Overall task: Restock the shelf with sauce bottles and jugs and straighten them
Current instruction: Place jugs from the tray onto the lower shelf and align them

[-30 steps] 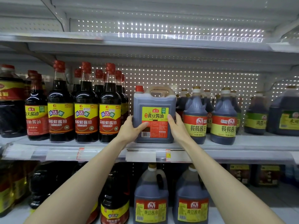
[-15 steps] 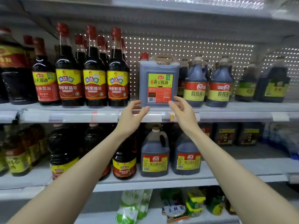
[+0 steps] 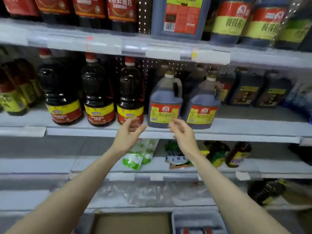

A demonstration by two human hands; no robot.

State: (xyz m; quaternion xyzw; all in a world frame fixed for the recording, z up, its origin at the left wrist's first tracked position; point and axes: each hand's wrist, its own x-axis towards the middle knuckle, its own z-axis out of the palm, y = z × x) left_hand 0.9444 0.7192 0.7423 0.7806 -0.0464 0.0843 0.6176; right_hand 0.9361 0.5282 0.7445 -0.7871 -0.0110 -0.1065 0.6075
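Head camera looks down across the racks, and the picture is blurred. My left hand (image 3: 129,134) and my right hand (image 3: 184,134) are both raised at the centre of the frame, side by side with a gap between them. Each is loosely spread, fingers slightly bent, and has hold of nothing.

They sit in front of the middle shelf (image 3: 253,128), right at its front edge. Just above them stands a grey jug (image 3: 164,105) with a red and yellow label, upright at the front of that shelf. The fingertips of my right hand overlap the label's lower right corner; through the blur I cannot tell whether they touch it. My left hand lies just below and left of the jug, apart from it. A second jug (image 3: 202,107) of the same kind stands just beside the first, to its right.

Left of the jugs, three dark bottles (image 3: 98,98) with red caps stand upright in a row. On the upper shelf (image 3: 101,44), at the top of the frame, a square jug (image 3: 179,16) is cut off by the frame edge. Green pouches (image 3: 136,156) lie on the rack below my hands, and a cardboard box (image 3: 133,223) shows at the bottom centre.
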